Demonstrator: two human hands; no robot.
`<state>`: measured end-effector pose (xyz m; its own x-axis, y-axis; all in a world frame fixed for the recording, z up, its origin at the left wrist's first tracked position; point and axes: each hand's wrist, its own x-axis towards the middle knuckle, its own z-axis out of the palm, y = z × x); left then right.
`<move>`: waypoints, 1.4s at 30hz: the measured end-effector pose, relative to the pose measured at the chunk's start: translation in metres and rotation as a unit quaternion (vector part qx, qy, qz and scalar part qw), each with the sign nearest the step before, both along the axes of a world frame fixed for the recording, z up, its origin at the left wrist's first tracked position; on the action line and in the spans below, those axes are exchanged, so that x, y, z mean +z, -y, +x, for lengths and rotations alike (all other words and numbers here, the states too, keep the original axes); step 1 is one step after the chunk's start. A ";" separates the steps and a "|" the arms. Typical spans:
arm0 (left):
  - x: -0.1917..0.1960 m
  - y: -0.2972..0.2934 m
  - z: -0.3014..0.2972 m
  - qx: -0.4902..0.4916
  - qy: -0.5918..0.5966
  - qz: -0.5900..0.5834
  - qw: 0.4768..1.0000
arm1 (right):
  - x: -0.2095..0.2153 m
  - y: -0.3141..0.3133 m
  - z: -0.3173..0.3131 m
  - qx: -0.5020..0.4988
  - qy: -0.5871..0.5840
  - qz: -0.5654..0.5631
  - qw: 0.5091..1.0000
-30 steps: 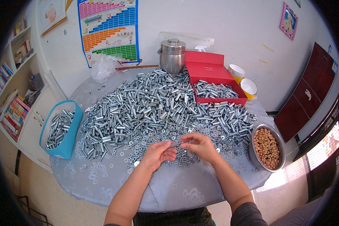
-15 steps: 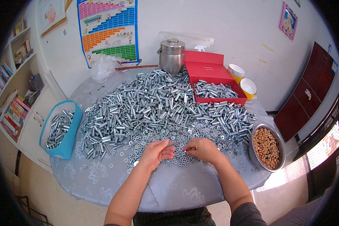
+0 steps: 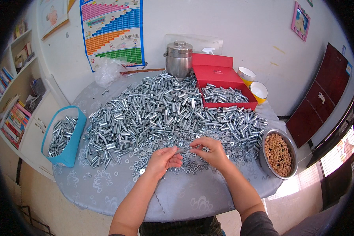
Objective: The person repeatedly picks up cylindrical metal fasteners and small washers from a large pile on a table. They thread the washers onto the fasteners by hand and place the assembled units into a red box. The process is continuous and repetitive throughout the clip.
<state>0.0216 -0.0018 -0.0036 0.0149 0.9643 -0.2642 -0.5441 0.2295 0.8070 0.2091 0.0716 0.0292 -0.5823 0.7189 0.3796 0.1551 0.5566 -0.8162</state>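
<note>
Just above the near edge of the heap, my left hand [image 3: 163, 162] holds a short silver anchor bolt [image 3: 179, 151] between thumb and index finger, its end pointing right. My right hand [image 3: 211, 152] is closed in a pinch at that end. A small metal piece [image 3: 190, 148], a nut or washer, shows at the fingertips; its exact kind is too small to tell. Under and around both hands lie loose nuts [image 3: 190, 167] and washers. Behind them rises a wide pile of silver anchor bolts [image 3: 149, 106].
A blue bin [image 3: 71, 143] of anchor bolts stands at left. A red box [image 3: 228, 105] with more sits at back right, beside two yellow-and-white cups [image 3: 259, 91]. A steel pot [image 3: 179, 59] stands behind the pile. A metal bowl [image 3: 268, 169] of brown pellets is at right.
My right hand has risen from the loose nuts and moved slightly left, bringing its fingertips to the bolt's end. My left hand stays almost where it was, still holding the bolt.
</note>
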 end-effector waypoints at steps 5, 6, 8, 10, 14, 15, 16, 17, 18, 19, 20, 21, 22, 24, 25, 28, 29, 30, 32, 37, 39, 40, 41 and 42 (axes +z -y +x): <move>0.001 0.000 0.001 0.008 -0.012 -0.001 1.000 | 0.004 0.005 -0.003 0.008 0.012 0.047 0.999; -0.001 0.000 0.001 0.012 -0.018 -0.001 1.000 | 0.005 0.005 -0.004 0.010 0.022 0.063 0.998; -0.001 -0.001 0.002 0.019 -0.032 0.002 0.999 | 0.004 0.006 -0.005 0.006 0.014 0.046 0.999; 0.000 -0.001 0.003 0.024 -0.051 0.006 0.998 | 0.004 0.008 -0.006 -0.010 0.065 0.016 0.998; 0.009 0.003 0.010 0.027 -0.086 0.017 0.996 | 0.000 0.007 -0.006 -0.055 0.162 -0.108 0.979; 0.008 0.002 0.010 0.030 -0.080 0.016 0.996 | -0.002 0.007 -0.007 -0.063 0.155 -0.147 0.975; 0.006 0.002 0.009 0.032 -0.075 0.015 0.997 | -0.005 0.005 -0.007 -0.072 0.108 -0.138 0.982; 0.005 0.001 0.008 0.039 -0.071 0.016 0.997 | -0.006 0.004 -0.008 -0.082 0.062 -0.127 0.987; 0.003 -0.001 0.007 0.047 -0.067 0.017 0.996 | -0.007 0.004 -0.008 -0.091 0.015 -0.116 0.989; 0.001 -0.001 0.006 0.054 -0.064 0.018 0.996 | -0.005 0.005 -0.008 -0.058 0.007 -0.135 0.989; -0.001 -0.002 0.005 0.063 -0.058 0.020 0.996 | -0.003 0.008 -0.007 -0.024 -0.002 -0.154 0.988; -0.002 -0.002 0.004 0.072 -0.053 0.022 0.996 | -0.001 0.010 -0.007 0.010 -0.010 -0.173 0.985; -0.003 -0.002 0.003 0.081 -0.047 0.024 0.995 | -0.003 0.007 -0.005 0.009 0.026 -0.173 0.984; -0.001 -0.001 0.002 0.080 -0.041 0.026 0.996 | -0.006 0.003 -0.003 0.007 0.099 -0.174 0.980; 0.001 -0.001 0.002 0.080 -0.039 0.027 0.996 | -0.005 0.005 -0.003 0.009 0.060 -0.154 0.986; 0.002 -0.001 0.004 0.086 -0.036 0.034 0.995 | 0.006 0.012 -0.008 0.019 0.000 -0.142 0.990; 0.002 0.000 0.004 0.084 -0.036 0.033 0.995 | 0.001 0.008 -0.006 0.024 0.017 -0.171 0.985; 0.003 0.000 0.004 0.082 -0.037 0.033 0.995 | -0.001 0.006 -0.004 0.029 0.033 -0.200 0.979; 0.003 0.000 0.004 0.080 -0.040 0.031 0.995 | 0.003 0.009 -0.005 0.035 0.024 -0.146 0.988; 0.000 0.000 0.004 0.080 -0.056 0.034 0.995 | -0.011 0.001 0.000 0.010 0.045 -0.213 0.976; 0.004 0.000 0.006 0.066 -0.074 0.028 0.995 | -0.004 0.006 -0.006 -0.022 -0.018 -0.184 0.983; 0.006 -0.001 0.007 0.060 -0.083 0.025 0.994 | -0.002 0.008 -0.008 -0.015 -0.020 -0.189 0.982; 0.007 -0.001 0.007 0.058 -0.087 0.031 0.994 | -0.001 0.010 -0.010 -0.006 -0.022 -0.192 0.981; 0.006 0.000 0.008 0.057 -0.092 0.037 0.993 | -0.001 0.012 -0.012 0.003 -0.024 -0.195 0.981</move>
<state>0.0298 -0.0017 0.0027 -0.1369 0.9740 -0.1807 -0.4045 0.1115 0.9077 0.1971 0.0592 0.0285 -0.5748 0.8116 0.1038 0.1095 0.2020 -0.9732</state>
